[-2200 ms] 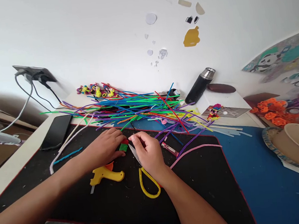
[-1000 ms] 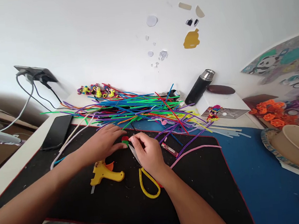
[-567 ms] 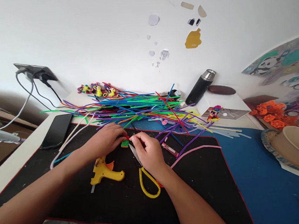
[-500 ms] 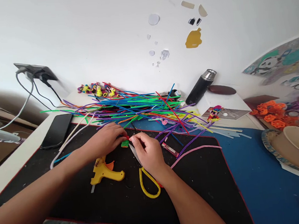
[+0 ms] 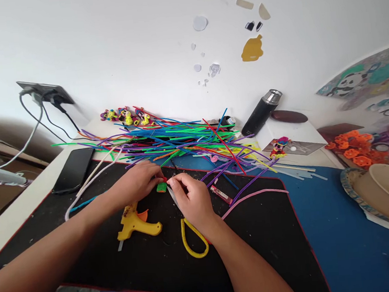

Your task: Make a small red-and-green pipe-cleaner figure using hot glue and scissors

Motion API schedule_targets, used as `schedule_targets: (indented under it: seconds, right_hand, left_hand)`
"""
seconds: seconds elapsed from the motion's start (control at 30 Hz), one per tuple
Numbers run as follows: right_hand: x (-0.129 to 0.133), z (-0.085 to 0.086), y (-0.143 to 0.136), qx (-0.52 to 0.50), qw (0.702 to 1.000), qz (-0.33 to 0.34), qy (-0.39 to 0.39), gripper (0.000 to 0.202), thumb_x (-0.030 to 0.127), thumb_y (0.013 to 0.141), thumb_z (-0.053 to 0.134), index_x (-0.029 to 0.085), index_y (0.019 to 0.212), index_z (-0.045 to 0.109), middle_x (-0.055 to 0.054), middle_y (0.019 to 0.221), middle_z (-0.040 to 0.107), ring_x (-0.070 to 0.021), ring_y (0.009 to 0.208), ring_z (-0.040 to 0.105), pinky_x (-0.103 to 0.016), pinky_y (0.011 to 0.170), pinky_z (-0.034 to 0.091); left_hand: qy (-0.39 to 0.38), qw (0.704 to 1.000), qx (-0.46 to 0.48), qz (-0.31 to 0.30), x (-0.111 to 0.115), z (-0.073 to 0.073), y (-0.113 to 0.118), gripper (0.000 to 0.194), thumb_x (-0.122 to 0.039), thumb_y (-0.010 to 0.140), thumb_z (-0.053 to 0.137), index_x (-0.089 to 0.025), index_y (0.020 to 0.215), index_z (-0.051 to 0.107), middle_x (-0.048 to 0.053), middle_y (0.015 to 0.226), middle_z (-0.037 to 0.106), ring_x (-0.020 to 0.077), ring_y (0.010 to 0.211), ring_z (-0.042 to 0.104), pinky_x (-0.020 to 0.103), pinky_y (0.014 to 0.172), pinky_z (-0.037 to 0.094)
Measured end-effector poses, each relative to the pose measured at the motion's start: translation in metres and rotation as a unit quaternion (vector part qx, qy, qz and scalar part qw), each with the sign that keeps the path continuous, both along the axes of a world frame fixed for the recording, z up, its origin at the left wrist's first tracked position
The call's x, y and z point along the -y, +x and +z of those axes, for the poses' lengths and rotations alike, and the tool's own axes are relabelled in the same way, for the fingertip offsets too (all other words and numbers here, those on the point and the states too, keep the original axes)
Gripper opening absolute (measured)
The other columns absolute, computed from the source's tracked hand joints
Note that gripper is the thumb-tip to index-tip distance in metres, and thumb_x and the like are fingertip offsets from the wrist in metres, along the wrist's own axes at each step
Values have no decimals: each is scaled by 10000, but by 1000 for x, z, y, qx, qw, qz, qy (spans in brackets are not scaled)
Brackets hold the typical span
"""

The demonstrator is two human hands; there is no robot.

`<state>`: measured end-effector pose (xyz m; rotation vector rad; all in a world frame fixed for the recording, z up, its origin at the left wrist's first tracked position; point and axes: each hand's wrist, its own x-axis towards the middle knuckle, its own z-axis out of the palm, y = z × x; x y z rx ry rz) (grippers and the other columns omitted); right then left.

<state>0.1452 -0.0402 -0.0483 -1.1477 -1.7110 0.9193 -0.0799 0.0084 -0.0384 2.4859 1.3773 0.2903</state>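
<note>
Over the black mat (image 5: 259, 245), my left hand (image 5: 142, 178) has its fingers closed on a small red and green piece (image 5: 161, 187). Thumb and forefinger of my right hand (image 5: 193, 196) pinch together at the red end of that same piece. Scissors with yellow handles (image 5: 196, 251) lie on the mat, their blades partly hidden under my right hand. A yellow glue gun (image 5: 136, 223) rests below my left hand. The fingertips partly cover the piece.
Colourful pipe cleaners (image 5: 180, 138) are heaped along the back. A phone (image 5: 74, 170) lies at the left, a black thermos (image 5: 260, 113) leans at the back right. A small pink and white packet (image 5: 221, 195) is right of my hands. Bowls (image 5: 384, 192) stand far right.
Both hands stay nearly in place. The red and green piece has tilted slightly, showing an orange patch on its lower side.
</note>
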Motion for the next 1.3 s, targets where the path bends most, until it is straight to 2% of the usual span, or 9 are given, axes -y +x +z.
schedule_targets:
  seconds: [0.27, 0.53, 0.63, 0.73, 0.87, 1.0, 1.13, 1.3]
  right_hand:
    - [0, 3, -1, -4, 1000, 4, -2, 332, 432, 1106, 539, 237, 972, 771, -49, 880, 812, -213, 770, 736, -299, 718, 490]
    - [1, 2, -1, 9, 1000, 6, -3, 324, 436, 1111, 549, 241, 990, 778, -30, 844, 805, -195, 703, 705, -294, 681, 481]
    - [2, 3, -1, 8, 1000, 6, 1, 335, 445, 1110, 544, 240, 983, 777, -31, 845, 805, -194, 695, 701, -293, 680, 483]
    - [2, 5, -1, 8, 1000, 5, 6, 336, 450, 1107, 543, 243, 979, 776, -38, 844, 801, -203, 712, 710, -296, 690, 485]
    - [0, 5, 0, -5, 1000, 2, -1, 338, 450, 1100, 552, 235, 967, 776, -39, 823, 783, -202, 707, 701, -300, 682, 479]
    - [-4, 1, 1, -49, 998, -2, -51, 358, 479, 1088, 561, 226, 962, 780, -26, 758, 738, -196, 670, 675, -298, 646, 480]
    - [-8, -2, 1, -125, 981, 8, -148, 380, 554, 1054, 589, 223, 963, 752, 39, 583, 580, -159, 491, 537, -277, 510, 420]
    - [-12, 1, -1, -194, 950, 56, -238, 431, 653, 951, 690, 223, 967, 675, 75, 587, 544, -115, 422, 453, -253, 439, 363]
  left_hand:
    - [1, 1000, 6, -9, 1, 3, -1, 234, -285, 1059, 564, -227, 975, 774, 80, 994, 809, 291, 983, 723, 404, 892, 531]
    - [20, 999, 4, -47, 12, 16, -4, 239, -319, 1093, 587, -227, 1216, 771, 100, 1135, 782, 298, 1097, 710, 415, 998, 528]
    - [22, 997, -8, -72, 15, 13, -7, 229, -318, 1046, 689, -238, 1246, 767, 100, 1165, 771, 307, 1126, 693, 429, 1026, 518]
    - [33, 996, -34, -70, 15, 5, -8, 324, -295, 976, 785, -240, 1295, 759, 115, 1215, 774, 333, 1168, 683, 454, 1050, 511]
    - [34, 996, -44, -65, 13, -2, -7, 303, -231, 957, 779, -229, 1259, 765, 122, 1203, 776, 338, 1182, 683, 462, 1067, 509]
    - [43, 998, -12, -50, 12, 4, -9, 282, -327, 1010, 718, -218, 1268, 756, 129, 1204, 771, 338, 1150, 688, 473, 1047, 533]
    - [97, 994, 50, -12, 16, 21, -7, 401, -457, 1056, 650, -203, 1357, 721, 142, 1250, 735, 339, 1163, 672, 465, 1031, 555]
    - [127, 990, 60, -32, 22, 38, 7, 414, -420, 1073, 634, -191, 1410, 708, 144, 1236, 721, 334, 1149, 653, 474, 1032, 555]
